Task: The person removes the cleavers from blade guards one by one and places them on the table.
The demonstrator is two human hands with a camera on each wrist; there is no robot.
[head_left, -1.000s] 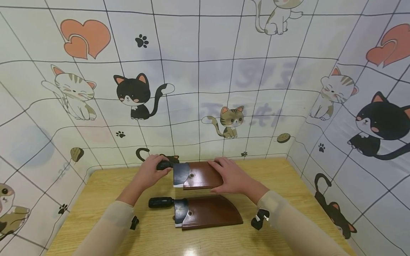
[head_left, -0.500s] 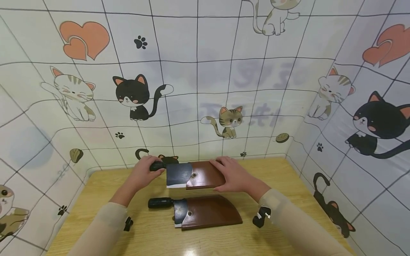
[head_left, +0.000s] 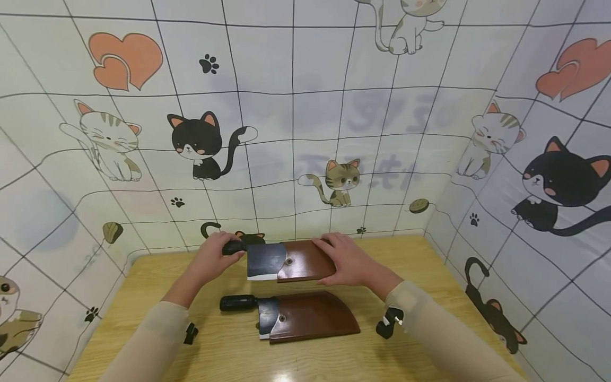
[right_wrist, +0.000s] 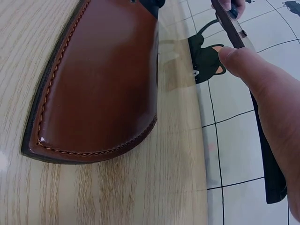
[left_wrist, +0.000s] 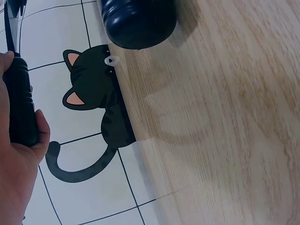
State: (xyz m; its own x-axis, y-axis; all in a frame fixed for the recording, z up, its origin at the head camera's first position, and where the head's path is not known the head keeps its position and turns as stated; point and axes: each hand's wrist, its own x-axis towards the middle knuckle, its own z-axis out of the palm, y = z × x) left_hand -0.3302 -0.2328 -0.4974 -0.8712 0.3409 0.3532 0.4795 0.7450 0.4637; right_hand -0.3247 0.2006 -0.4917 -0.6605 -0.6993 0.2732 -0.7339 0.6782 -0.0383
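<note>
My left hand (head_left: 212, 258) grips the black handle (left_wrist: 21, 103) of a cleaver (head_left: 264, 260), raised above the back of the table. A brown leather sheath (head_left: 303, 260) covers the right part of its blade, leaving a dark strip of steel bare beside the handle. My right hand (head_left: 348, 261) holds the sheath's right end, thumb on the near side; its far-side fingers are mostly hidden. Nearer to me, a second cleaver (head_left: 238, 302) lies on the table in its own brown sheath (head_left: 317, 317), handle to the left. That sheath's stitched edge shows in the right wrist view.
The wooden table (head_left: 157, 281) meets a wall covering (head_left: 272, 106) printed with cats and grid lines at its back edge. Walls also stand on the left and right. Small black devices (head_left: 389, 322) sit at both wrists.
My left hand has moved left with the handle, drawing the blade partly out, so more bare steel shows. The right hand and sheath have barely moved. The lying cleaver stays put.
</note>
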